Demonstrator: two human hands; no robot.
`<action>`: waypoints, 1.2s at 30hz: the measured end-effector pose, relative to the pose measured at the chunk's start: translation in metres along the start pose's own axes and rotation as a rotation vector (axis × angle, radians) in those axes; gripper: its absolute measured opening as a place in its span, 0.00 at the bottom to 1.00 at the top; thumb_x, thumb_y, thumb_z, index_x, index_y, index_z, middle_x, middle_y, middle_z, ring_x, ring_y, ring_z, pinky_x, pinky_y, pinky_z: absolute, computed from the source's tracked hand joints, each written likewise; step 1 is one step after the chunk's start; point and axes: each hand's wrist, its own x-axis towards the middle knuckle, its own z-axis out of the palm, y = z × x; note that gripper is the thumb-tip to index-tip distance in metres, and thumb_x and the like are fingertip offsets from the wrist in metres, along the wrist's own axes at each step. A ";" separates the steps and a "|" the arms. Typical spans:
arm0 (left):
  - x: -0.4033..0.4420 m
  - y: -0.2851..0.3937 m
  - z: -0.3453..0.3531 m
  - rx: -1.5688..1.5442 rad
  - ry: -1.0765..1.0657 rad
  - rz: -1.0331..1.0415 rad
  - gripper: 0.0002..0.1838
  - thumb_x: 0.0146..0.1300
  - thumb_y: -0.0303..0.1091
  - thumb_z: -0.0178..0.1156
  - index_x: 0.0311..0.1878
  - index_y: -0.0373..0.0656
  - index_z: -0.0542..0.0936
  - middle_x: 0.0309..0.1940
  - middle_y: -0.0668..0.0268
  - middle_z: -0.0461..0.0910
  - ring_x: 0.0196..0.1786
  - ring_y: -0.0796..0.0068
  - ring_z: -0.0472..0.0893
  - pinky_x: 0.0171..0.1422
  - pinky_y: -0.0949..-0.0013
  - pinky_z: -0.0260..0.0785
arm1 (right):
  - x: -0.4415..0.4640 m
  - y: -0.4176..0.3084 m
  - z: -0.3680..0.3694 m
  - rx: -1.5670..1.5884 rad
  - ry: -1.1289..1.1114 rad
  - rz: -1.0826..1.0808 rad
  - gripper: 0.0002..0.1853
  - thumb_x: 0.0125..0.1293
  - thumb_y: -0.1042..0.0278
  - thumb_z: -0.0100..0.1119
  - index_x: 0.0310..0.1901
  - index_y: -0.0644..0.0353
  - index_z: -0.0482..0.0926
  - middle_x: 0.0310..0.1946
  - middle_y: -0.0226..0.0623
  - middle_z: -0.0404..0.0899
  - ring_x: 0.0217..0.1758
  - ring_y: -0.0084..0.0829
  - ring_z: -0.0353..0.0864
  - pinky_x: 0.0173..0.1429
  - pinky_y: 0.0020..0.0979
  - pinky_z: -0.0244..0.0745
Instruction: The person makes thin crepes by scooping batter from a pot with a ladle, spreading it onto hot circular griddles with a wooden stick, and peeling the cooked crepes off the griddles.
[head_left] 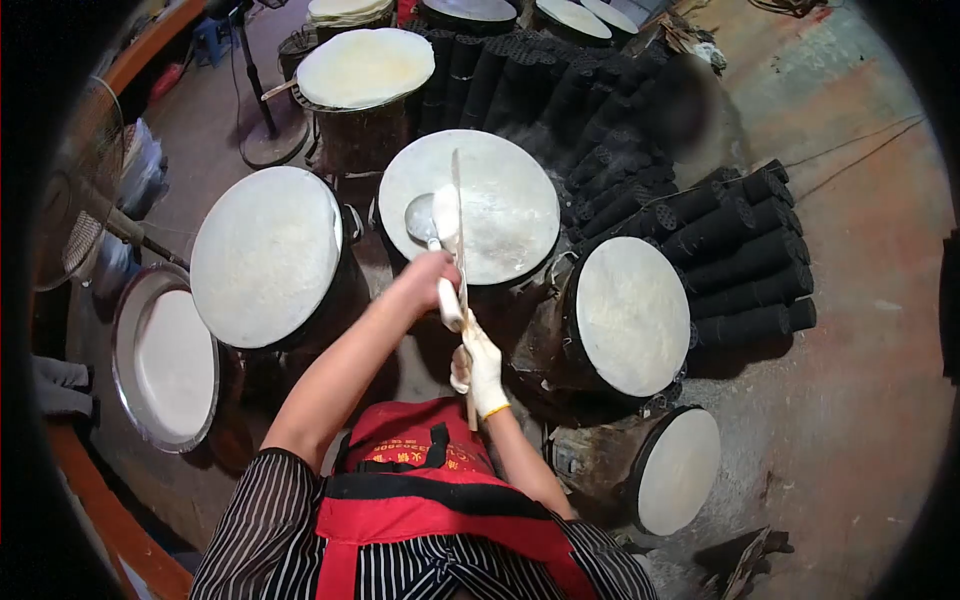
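My bare left hand [432, 277] is closed around a ladle [422, 217] with a round metal bowl and a pale handle. The bowl is over the round griddle [525, 185] in front of me, beside a bright white patch of batter [446, 218]. A white glove with a yellow cuff covers my right hand [482, 368], whose fingers wrap round a long thin flat stick [458, 190]. The stick reaches from my apron up across the griddle, passing just right of the ladle.
Similar pale-topped round griddles stand left [265, 255], right [632, 315] and behind [365, 68]. A metal basin [168, 430] of white batter is at far left. Black perforated coal cylinders [740, 255] are piled at right. A stand [265, 90] and a fan [80, 225] are at left.
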 end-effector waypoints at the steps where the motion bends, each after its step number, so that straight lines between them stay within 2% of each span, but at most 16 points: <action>1: -0.086 0.005 0.071 -0.146 -0.045 -0.120 0.06 0.66 0.27 0.45 0.31 0.40 0.68 0.15 0.75 0.62 0.13 0.86 0.62 0.14 0.79 0.54 | -0.011 -0.026 0.010 0.043 -0.008 0.071 0.21 0.70 0.59 0.52 0.64 0.35 0.68 0.12 0.22 0.60 0.06 0.18 0.54 0.09 0.24 0.49; 2: -0.139 0.003 0.086 0.559 -0.149 0.217 0.07 0.68 0.28 0.45 0.33 0.37 0.68 0.16 0.74 0.62 0.13 0.87 0.60 0.13 0.80 0.55 | -0.016 -0.047 0.015 0.086 -0.017 0.142 0.21 0.70 0.59 0.52 0.64 0.36 0.69 0.12 0.22 0.60 0.06 0.17 0.54 0.09 0.23 0.50; 3: -0.162 0.018 0.089 -0.036 -0.128 -0.132 0.07 0.70 0.30 0.46 0.37 0.36 0.67 0.18 0.74 0.62 0.13 0.89 0.59 0.11 0.83 0.54 | -0.016 -0.064 0.018 -0.074 0.090 0.073 0.21 0.70 0.56 0.52 0.64 0.34 0.68 0.12 0.21 0.59 0.05 0.17 0.53 0.08 0.24 0.49; 7: -0.220 0.012 0.077 0.102 -0.100 -0.044 0.03 0.67 0.26 0.47 0.38 0.39 0.64 0.20 0.73 0.62 0.15 0.90 0.57 0.11 0.87 0.52 | 0.002 -0.071 0.002 -0.208 0.313 -0.141 0.20 0.70 0.58 0.52 0.63 0.41 0.71 0.15 0.22 0.64 0.09 0.17 0.59 0.12 0.24 0.57; 9: -0.223 0.023 0.063 0.080 -0.066 -0.137 0.04 0.67 0.26 0.48 0.37 0.39 0.63 0.21 0.72 0.62 0.15 0.90 0.58 0.11 0.87 0.52 | 0.030 -0.005 -0.030 -0.914 0.328 -0.935 0.22 0.68 0.62 0.54 0.63 0.49 0.71 0.38 0.40 0.84 0.30 0.28 0.81 0.38 0.28 0.76; 10: -0.229 0.027 0.061 0.088 -0.027 -0.122 0.05 0.67 0.26 0.48 0.36 0.39 0.63 0.21 0.72 0.62 0.16 0.90 0.58 0.12 0.87 0.53 | -0.005 -0.013 -0.004 -0.877 0.260 -0.527 0.23 0.66 0.62 0.57 0.62 0.51 0.71 0.53 0.47 0.78 0.51 0.31 0.81 0.56 0.29 0.71; 16: -0.278 0.015 0.021 0.234 0.131 0.035 0.07 0.66 0.26 0.50 0.33 0.39 0.63 0.22 0.70 0.64 0.17 0.89 0.59 0.13 0.85 0.52 | -0.032 -0.030 0.026 -0.884 0.188 -0.432 0.22 0.67 0.68 0.54 0.61 0.64 0.71 0.60 0.42 0.73 0.63 0.29 0.71 0.66 0.27 0.62; 18: -0.291 0.015 0.011 0.234 0.177 0.091 0.07 0.67 0.27 0.50 0.33 0.39 0.63 0.22 0.70 0.64 0.16 0.89 0.59 0.14 0.84 0.51 | -0.009 -0.028 0.012 -0.767 0.413 -0.659 0.24 0.66 0.62 0.56 0.62 0.60 0.70 0.53 0.48 0.78 0.53 0.29 0.79 0.56 0.28 0.71; 24: -0.314 0.008 0.009 0.115 0.258 0.269 0.06 0.67 0.27 0.52 0.37 0.41 0.65 0.25 0.69 0.66 0.17 0.89 0.59 0.14 0.84 0.50 | -0.038 -0.049 0.041 -1.298 0.045 -0.024 0.28 0.59 0.63 0.62 0.63 0.48 0.70 0.51 0.48 0.78 0.52 0.35 0.81 0.56 0.32 0.72; 25: -0.315 0.006 0.012 0.113 0.262 0.307 0.06 0.67 0.27 0.52 0.37 0.40 0.65 0.25 0.69 0.66 0.18 0.89 0.59 0.14 0.85 0.50 | -0.028 -0.049 0.031 -1.229 -0.016 -0.190 0.29 0.58 0.65 0.60 0.63 0.51 0.70 0.52 0.48 0.77 0.54 0.39 0.79 0.56 0.34 0.72; 26: -0.316 0.005 0.017 0.112 0.266 0.348 0.06 0.67 0.28 0.52 0.37 0.40 0.65 0.25 0.69 0.66 0.18 0.89 0.59 0.14 0.85 0.50 | -0.006 -0.057 0.022 -1.235 0.030 -0.550 0.24 0.58 0.67 0.57 0.58 0.58 0.74 0.44 0.46 0.82 0.45 0.36 0.84 0.50 0.33 0.75; 28: -0.316 -0.001 0.020 0.013 0.252 0.402 0.05 0.68 0.28 0.52 0.40 0.38 0.66 0.25 0.70 0.65 0.18 0.89 0.58 0.14 0.86 0.50 | 0.044 -0.121 0.018 -1.279 0.138 -0.310 0.18 0.58 0.69 0.54 0.51 0.63 0.76 0.31 0.39 0.82 0.33 0.31 0.81 0.41 0.30 0.76; 30: -0.315 -0.009 0.025 -0.060 0.265 0.482 0.07 0.68 0.27 0.51 0.45 0.36 0.67 0.26 0.69 0.65 0.18 0.88 0.59 0.14 0.86 0.50 | 0.138 -0.155 -0.032 -0.994 0.087 -0.441 0.11 0.58 0.70 0.52 0.42 0.63 0.77 0.22 0.33 0.74 0.22 0.25 0.73 0.28 0.29 0.71; 31: -0.313 -0.014 0.029 -0.120 0.262 0.516 0.09 0.69 0.27 0.49 0.48 0.34 0.67 0.26 0.68 0.64 0.19 0.88 0.59 0.13 0.86 0.51 | 0.165 -0.189 -0.032 -0.729 0.175 -0.189 0.08 0.58 0.70 0.51 0.37 0.62 0.78 0.20 0.31 0.74 0.17 0.24 0.71 0.22 0.29 0.67; 32: -0.312 -0.018 0.031 -0.177 0.268 0.534 0.08 0.69 0.27 0.49 0.48 0.34 0.67 0.26 0.68 0.64 0.19 0.88 0.59 0.13 0.86 0.51 | 0.209 -0.212 -0.050 -0.859 0.150 -0.353 0.05 0.59 0.70 0.52 0.33 0.60 0.77 0.18 0.30 0.72 0.13 0.22 0.68 0.18 0.28 0.65; 36: -0.303 -0.035 0.051 -0.407 0.307 0.611 0.09 0.70 0.28 0.48 0.48 0.33 0.68 0.25 0.68 0.63 0.18 0.87 0.59 0.12 0.85 0.53 | 0.317 -0.279 -0.079 -0.859 0.138 -0.062 0.04 0.62 0.66 0.53 0.37 0.54 0.75 0.19 0.28 0.72 0.13 0.22 0.68 0.15 0.25 0.63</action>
